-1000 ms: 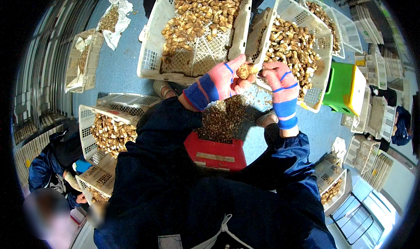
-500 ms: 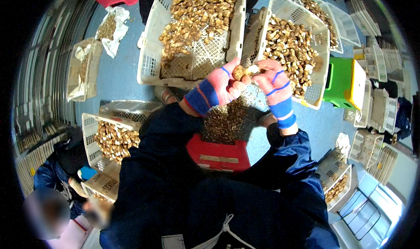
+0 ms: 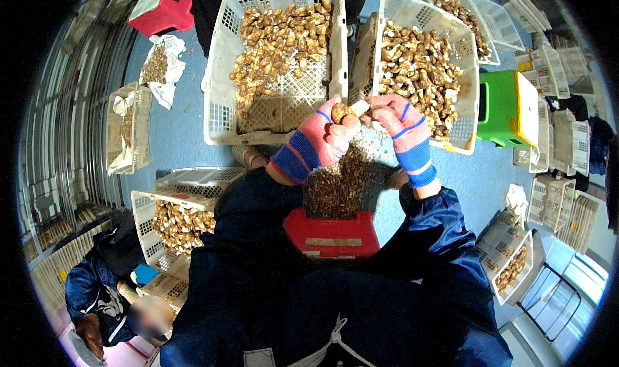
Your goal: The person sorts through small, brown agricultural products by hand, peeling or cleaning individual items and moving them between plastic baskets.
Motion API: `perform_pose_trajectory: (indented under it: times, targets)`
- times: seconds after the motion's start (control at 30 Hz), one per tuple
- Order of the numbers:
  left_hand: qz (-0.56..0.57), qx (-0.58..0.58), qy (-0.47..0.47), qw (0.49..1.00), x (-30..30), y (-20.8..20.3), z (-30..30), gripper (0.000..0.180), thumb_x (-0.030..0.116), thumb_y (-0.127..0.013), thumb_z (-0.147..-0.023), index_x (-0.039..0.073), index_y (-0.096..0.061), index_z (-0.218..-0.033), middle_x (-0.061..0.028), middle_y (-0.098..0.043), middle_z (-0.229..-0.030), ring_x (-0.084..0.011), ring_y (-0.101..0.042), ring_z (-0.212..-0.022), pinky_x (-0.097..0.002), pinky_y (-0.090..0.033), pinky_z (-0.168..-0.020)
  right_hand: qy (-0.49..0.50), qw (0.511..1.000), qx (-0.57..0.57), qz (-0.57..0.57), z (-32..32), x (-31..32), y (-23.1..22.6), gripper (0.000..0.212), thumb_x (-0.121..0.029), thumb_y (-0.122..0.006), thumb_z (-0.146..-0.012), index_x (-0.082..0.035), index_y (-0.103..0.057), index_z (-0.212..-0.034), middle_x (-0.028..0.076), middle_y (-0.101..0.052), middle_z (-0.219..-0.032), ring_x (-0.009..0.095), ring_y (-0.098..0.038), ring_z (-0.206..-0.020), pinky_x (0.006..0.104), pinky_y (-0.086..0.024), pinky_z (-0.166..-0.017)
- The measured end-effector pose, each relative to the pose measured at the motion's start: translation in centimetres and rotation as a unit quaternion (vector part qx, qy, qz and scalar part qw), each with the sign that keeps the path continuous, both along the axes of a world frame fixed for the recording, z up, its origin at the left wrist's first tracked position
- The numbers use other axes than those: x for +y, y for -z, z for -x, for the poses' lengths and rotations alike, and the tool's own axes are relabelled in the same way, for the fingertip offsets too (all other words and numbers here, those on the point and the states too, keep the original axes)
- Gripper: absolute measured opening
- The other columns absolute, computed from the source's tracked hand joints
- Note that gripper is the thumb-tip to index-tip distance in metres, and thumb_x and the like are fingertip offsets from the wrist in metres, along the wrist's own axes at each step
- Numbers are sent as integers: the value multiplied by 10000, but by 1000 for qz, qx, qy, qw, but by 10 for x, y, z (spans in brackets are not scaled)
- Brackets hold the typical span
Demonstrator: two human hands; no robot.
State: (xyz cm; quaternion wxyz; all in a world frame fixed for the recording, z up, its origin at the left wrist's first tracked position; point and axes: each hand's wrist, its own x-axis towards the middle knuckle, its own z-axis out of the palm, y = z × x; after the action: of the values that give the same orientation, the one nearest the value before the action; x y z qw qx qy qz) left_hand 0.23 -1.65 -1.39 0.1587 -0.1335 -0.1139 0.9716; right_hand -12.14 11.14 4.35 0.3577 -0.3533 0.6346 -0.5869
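Note:
My left hand (image 3: 321, 138), in a pink and blue knit glove with bare fingertips, is closed round a brown-capped mushroom (image 3: 340, 113). The mushroom's pale stem points to the right. At that stem end my right hand (image 3: 405, 127), gloved the same way, has its fingers pinched together; whatever they hold is hidden. Both hands are just past the near edge of a white plastic crate (image 3: 211, 102) with a layer of mushrooms (image 3: 271, 57) in it. Right of it, a second white crate (image 3: 469, 109) is heaped with more mushrooms (image 3: 419, 70).
Below my hands, dark trimmings (image 3: 335, 186) lie on the floor beside a red stool (image 3: 332, 235). A green stool (image 3: 506, 109) stands to the right. Crates of mushrooms (image 3: 184, 228) flank my legs. Another person (image 3: 97, 283) sits at the lower left.
The view has shifted slightly, so the surroundings sit differently. My hands keep the mushroom between them, its stem now tilted a little more upward. The person at the lower left has moved.

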Motion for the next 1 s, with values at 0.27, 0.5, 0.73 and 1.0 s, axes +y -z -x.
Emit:
perform_pose_trajectory:
  times: [0.27,0.5,0.73,1.0]
  targets:
    - [253,-149,-89,952,6,-2,8,454,477,-354,-872,55,-518,-907,5,-469,-579,-106,-410,-409,-222,-358,-383,44,993,107,-16,2,-4,14,134,-125,-597,-749,-32,-611,-844,85,-599,-781,188,-573,-717,268,-443,-661]
    - [26,140,-64,988,4,27,5,274,324,-347,-903,108,-489,-810,37,-379,-558,-74,-389,-427,-204,-310,-370,0,995,99,17,1,1,-1,97,-97,-609,-741,-16,-594,-794,100,-583,-885,182,-564,-804,261,-446,-704]
    - [-93,138,-23,986,10,31,7,233,295,-370,-897,117,-461,-778,52,-331,-524,-63,-358,-389,-219,-273,-328,-12,923,378,71,3,4,1,182,-85,-646,-697,-8,-496,-630,110,-572,-930,255,-557,-818,299,-457,-703]
    - [-6,101,-17,995,16,-22,11,314,388,-353,-891,101,-442,-801,36,-300,-483,-86,-298,-300,-243,-247,-278,54,993,-85,59,10,11,-9,164,-93,-517,-814,13,-574,-926,67,-608,-804,133,-570,-728,237,-446,-681]
